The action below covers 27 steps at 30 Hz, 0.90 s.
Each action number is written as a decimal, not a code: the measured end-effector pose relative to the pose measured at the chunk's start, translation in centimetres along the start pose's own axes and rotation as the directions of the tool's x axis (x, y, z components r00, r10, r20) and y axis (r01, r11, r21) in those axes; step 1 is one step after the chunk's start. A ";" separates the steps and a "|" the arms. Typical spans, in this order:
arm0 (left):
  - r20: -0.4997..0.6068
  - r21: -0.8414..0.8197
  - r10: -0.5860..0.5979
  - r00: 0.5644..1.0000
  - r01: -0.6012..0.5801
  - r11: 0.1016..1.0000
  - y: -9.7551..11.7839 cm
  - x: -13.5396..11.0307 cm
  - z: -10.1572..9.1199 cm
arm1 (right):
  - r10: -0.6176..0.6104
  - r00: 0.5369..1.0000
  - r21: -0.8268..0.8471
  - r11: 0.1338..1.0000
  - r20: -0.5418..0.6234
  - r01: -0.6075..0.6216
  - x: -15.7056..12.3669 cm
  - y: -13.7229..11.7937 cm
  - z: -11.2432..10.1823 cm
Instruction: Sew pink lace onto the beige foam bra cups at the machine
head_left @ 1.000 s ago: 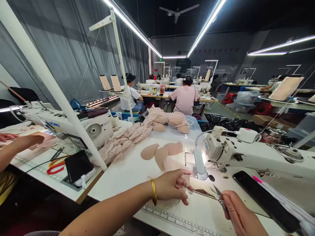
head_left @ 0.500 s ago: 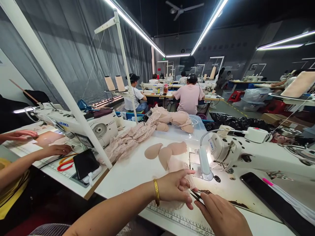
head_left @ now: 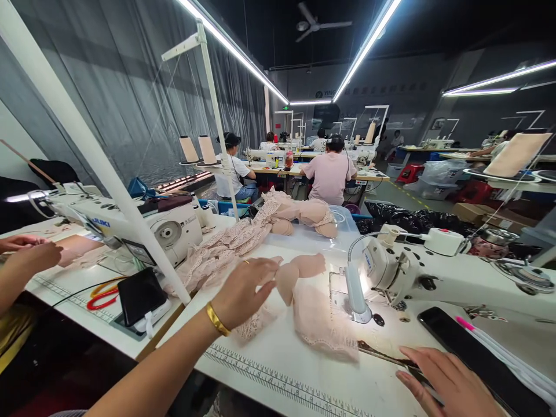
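Note:
My left hand [head_left: 245, 292], with a gold bracelet, reaches over the far-left foam bra cup [head_left: 264, 267] and partly hides it. Its thumb and fingers are apart. Under the wrist lies a piece of beige lace [head_left: 257, 323]. Two more bra cups [head_left: 286, 281] lie to the right of that hand, overlapping. A sheer lace-edged panel [head_left: 319, 324] is spread before the sewing machine's needle area [head_left: 347, 295]. At the right front, my right hand [head_left: 449, 382] has dark metal thread snips [head_left: 416, 370] between thumb and fingers, partly hidden and low over the table.
A phone [head_left: 469, 353] and a white cable with a pink tip [head_left: 490, 341] lie right of the machine. Lace bras [head_left: 234, 243] are heaped along the back, partly on a clear plastic bin [head_left: 347, 231]. A co-worker's hands [head_left: 32, 255] work at the left machine.
My left hand has moved left and away, from the lace near the snips to the cups. My right hand has drawn right with the snips. A lace piece now lies farther left.

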<state>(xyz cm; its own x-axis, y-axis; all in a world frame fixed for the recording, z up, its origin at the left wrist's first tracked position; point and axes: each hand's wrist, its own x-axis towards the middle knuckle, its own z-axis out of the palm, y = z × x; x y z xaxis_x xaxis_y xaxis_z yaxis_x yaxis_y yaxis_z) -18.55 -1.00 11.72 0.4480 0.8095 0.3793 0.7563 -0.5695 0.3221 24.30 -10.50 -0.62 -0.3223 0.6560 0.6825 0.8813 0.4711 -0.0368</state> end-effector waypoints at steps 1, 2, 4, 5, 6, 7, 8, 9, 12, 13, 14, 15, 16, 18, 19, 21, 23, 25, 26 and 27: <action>0.062 -0.055 0.078 0.995 -0.074 0.996 0.8 -0.1 1.5 | 0.061 0.996 0.078 0.995 0.071 -0.066 0.9 -0.6 0.3; 0.142 -0.092 0.146 0.979 -0.133 0.987 1.8 -0.3 3.2 | 0.125 0.982 0.161 0.976 0.144 -0.148 2.0 -1.4 0.9; 0.284 -0.084 0.229 0.931 -0.213 0.973 3.9 -0.8 6.5 | 0.263 0.925 0.280 0.899 0.273 -0.338 4.2 -3.1 2.4; 0.364 -0.073 0.246 0.898 -0.236 0.969 4.8 -1.1 7.7 | 0.298 0.914 0.286 0.882 0.274 -0.373 5.3 -3.8 3.4; 0.431 -0.071 0.263 0.863 -0.259 0.963 5.5 -1.5 8.7 | 0.317 0.907 0.290 0.872 0.277 -0.393 6.2 -4.4 4.4; 0.481 -0.090 0.284 0.830 -0.276 0.957 6.0 -1.9 9.2 | 0.330 0.902 0.299 0.862 0.279 -0.408 6.8 -4.9 5.3; 0.507 -0.138 0.318 0.802 -0.288 0.948 6.2 -2.3 9.4 | 0.331 0.903 0.313 0.857 0.274 -0.409 7.3 -5.2 6.2; 0.505 -0.206 0.357 0.786 -0.292 0.934 6.2 -2.6 9.3 | 0.326 0.906 0.333 0.851 0.270 -0.406 7.5 -5.5 6.9; 0.389 -0.341 0.392 0.834 -0.265 0.902 5.2 -2.1 8.0 | 0.316 0.919 0.411 0.825 0.236 -0.389 7.2 -5.8 8.4; 0.361 -0.310 0.360 0.860 -0.253 0.916 4.6 -1.2 7.6 | 0.321 0.921 0.433 0.814 0.219 -0.387 6.9 -5.8 8.7; 0.345 -0.240 0.310 0.886 -0.237 0.941 4.1 0.0 7.2 | 0.331 0.921 0.454 0.802 0.204 -0.389 6.5 -5.8 8.9; 0.350 -0.148 0.260 0.900 -0.221 0.964 3.5 1.5 7.0 | 0.342 0.919 0.472 0.789 0.195 -0.394 6.2 -5.9 9.1; 0.374 -0.032 0.193 0.907 -0.195 0.980 2.9 3.1 7.0 | 0.354 0.915 0.488 0.775 0.192 -0.402 5.9 -5.9 9.2; 0.358 0.079 0.103 0.928 -0.140 0.987 1.8 6.3 7.4 | 0.377 0.902 0.511 0.745 0.208 -0.429 5.4 -6.1 9.2; 0.361 0.124 0.072 0.930 -0.124 0.984 1.3 7.7 7.6 | 0.390 0.893 0.518 0.729 0.224 -0.448 5.3 -6.2 9.1; 0.388 0.187 0.045 0.921 -0.127 0.974 0.5 9.4 8.1 | 0.415 0.872 0.531 0.693 0.258 -0.487 5.2 -6.5 8.8; 0.437 0.221 0.061 0.897 -0.173 0.960 -0.3 9.7 8.2 | 0.438 0.851 0.547 0.653 0.291 -0.523 5.3 -6.7 8.5; 0.480 0.232 0.097 0.872 -0.233 0.944 -1.1 8.9 7.9 | 0.455 0.832 0.567 0.612 0.317 -0.551 5.6 -6.9 8.2; 0.494 0.234 0.115 0.862 -0.259 0.937 -1.4 8.5 7.7 | 0.461 0.824 0.578 0.592 0.329 -0.561 5.7 -6.9 8.1; 0.499 0.236 0.130 0.857 -0.279 0.931 -1.7 8.0 7.4 | 0.465 0.817 0.589 0.572 0.341 -0.571 5.9 -7.0 8.1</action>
<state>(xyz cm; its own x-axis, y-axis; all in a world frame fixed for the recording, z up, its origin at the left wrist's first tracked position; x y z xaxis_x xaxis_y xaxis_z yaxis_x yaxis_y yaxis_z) -12.74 7.51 7.81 0.7201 0.6908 -0.0655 0.6917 -0.7221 -0.0108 13.46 -5.20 -2.23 0.0282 0.9559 0.2922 0.4842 0.2426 -0.8407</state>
